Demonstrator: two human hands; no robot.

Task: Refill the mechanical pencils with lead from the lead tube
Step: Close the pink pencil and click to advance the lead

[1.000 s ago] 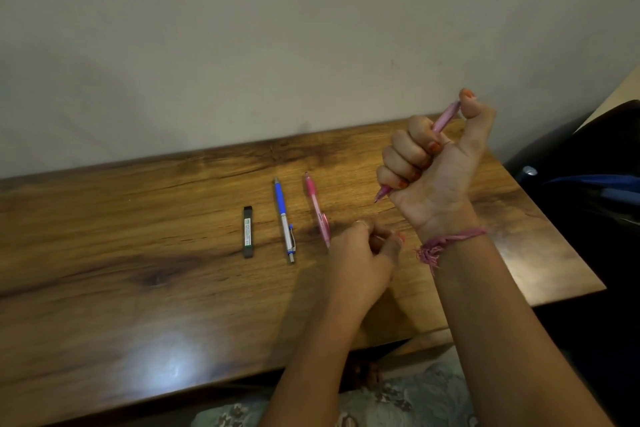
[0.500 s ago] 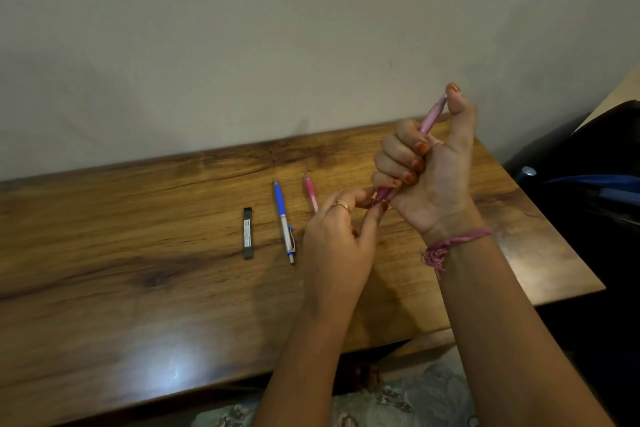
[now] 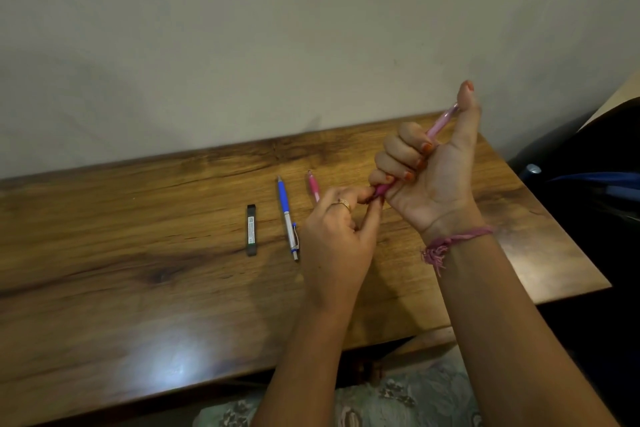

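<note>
My right hand point(image 3: 427, 172) grips a pale pink mechanical pencil point(image 3: 441, 121) in a fist above the table, thumb raised beside its upper end. The pencil's darker lower tip point(image 3: 380, 189) sticks out below the fist. My left hand point(image 3: 337, 239) reaches up and pinches that tip with thumb and forefinger. On the wooden table point(image 3: 138, 274) lie a black lead tube point(image 3: 251, 229), a blue and silver pencil point(image 3: 287, 217) and a second pink pencil point(image 3: 313, 185), partly hidden behind my left hand.
A pale wall stands right behind the table. A dark bag or chair point(image 3: 588, 191) sits off the table's right edge. Patterned cloth point(image 3: 398, 399) shows below the front edge.
My left hand rose from the table surface to the pencil's lower tip and now pinches it. My right hand shifted slightly, thumb lifted off the pencil's top end.
</note>
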